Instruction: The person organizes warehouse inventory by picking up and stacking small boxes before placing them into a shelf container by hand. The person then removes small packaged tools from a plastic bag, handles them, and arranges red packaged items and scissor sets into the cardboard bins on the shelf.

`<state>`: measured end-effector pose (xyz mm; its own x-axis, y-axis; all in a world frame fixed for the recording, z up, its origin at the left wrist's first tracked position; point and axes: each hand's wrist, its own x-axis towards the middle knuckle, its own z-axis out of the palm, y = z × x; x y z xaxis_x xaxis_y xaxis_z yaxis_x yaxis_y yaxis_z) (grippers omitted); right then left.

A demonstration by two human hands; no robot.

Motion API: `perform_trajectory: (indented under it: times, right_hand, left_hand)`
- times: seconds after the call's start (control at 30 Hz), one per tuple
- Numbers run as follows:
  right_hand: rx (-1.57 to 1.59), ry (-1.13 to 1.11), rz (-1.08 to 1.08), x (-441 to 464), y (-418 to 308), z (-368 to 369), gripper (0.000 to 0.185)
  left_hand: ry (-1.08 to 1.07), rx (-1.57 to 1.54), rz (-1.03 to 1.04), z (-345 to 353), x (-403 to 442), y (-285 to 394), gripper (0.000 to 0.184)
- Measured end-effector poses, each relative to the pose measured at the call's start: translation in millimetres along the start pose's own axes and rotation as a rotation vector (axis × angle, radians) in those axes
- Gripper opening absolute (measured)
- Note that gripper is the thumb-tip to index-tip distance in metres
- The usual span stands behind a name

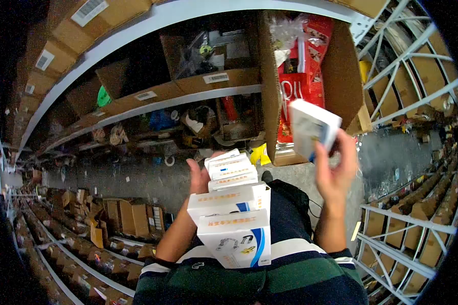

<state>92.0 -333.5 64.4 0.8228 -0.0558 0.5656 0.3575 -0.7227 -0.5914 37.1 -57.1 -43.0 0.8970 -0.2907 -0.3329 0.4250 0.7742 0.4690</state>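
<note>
My right hand (336, 165) grips a small white box (313, 127) with blue print, its fingers closed around the lower right edge. That box is held up in front of an open cardboard bin (343, 76) with red packages (315, 56) inside. Several white boxes with orange lettering and blue trim form a stack (234, 239) against my chest. My left hand (198, 175) supports the stack at its far left side, thumb pointing up; the other fingers are hidden behind the boxes.
Shelves with cardboard bins (216, 79) run along the far side. A yellow packet (260, 154) lies below the bin with the red packages. White metal racking (412, 223) stands on the right, and open cartons (130, 216) are on the left beyond the aisle floor (132, 178).
</note>
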Motion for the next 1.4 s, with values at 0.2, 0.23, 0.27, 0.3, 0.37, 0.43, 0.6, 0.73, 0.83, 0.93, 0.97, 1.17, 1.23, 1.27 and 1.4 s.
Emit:
perform_trajectory:
  times: [0.2, 0.23, 0.27, 0.3, 0.37, 0.43, 0.6, 0.73, 0.83, 0.93, 0.97, 1.17, 1.23, 1.27, 1.4]
  right_hand:
    - [0.909, 0.275, 0.279, 2, -43, -58, 0.093]
    - [0.965, 0.253, 0.281, 10, -64, -60, 0.103]
    - [0.977, 0.211, 0.337, 9, -73, -65, 0.115]
    - [1.009, 0.19, 0.367, 2, -74, -68, 0.115]
    - [1.117, -0.028, 0.334, -15, -70, -77, 0.104]
    - [1.226, -0.285, 0.005, -12, -77, -68, 0.075]
    - [0.827, -0.736, -0.312, 5, -96, -62, 0.052]
    - [0.723, -0.651, -0.516, 14, -95, -44, 0.072]
    - [0.753, -0.775, -0.565, 16, -91, -38, 0.065]
    - [0.796, -0.728, -0.538, 23, -83, -39, 0.071]
    - [0.831, -0.644, -0.535, 30, -77, -38, 0.072]
    - [-0.091, -0.06, -0.144, 38, 27, 44, 0.055]
    - [-0.172, -0.116, -0.035, 32, 40, 64, 0.057]
    - [-0.171, -0.116, -0.033, 31, 42, 67, 0.057]
    - [-0.197, -0.243, 0.121, 33, 41, 68, 0.058]
  left_hand:
    - [0.032, -0.039, -0.03, 0, 0, -2, 0.103]
    - [0.017, 0.003, -0.032, 3, 1, 0, 0.103]
    - [0.018, -0.043, -0.045, -1, 3, -1, 0.104]
    - [0.01, -0.035, -0.043, 3, 3, 0, 0.104]
    - [0.072, 0.001, -0.023, 13, 1, 1, 0.105]
    - [0.079, -0.015, -0.045, 11, 0, 2, 0.099]
    - [0.09, -0.055, -0.006, 7, 3, -1, 0.099]
    - [0.067, 0.025, -0.015, 43, -12, 9, 0.096]
    - [0.114, -0.025, -0.029, 72, -21, 12, 0.092]
    - [0.084, -0.091, -0.008, 60, -19, 10, 0.094]
    - [0.061, -0.138, 0.021, 56, -17, 8, 0.096]
    - [-0.032, -0.092, -0.033, 44, -12, 7, 0.101]
    - [-0.036, -0.082, -0.028, 41, -12, 6, 0.101]
    - [-0.054, -0.094, -0.031, 40, -12, 5, 0.101]
    - [-0.069, -0.123, -0.042, 37, -12, 4, 0.1]
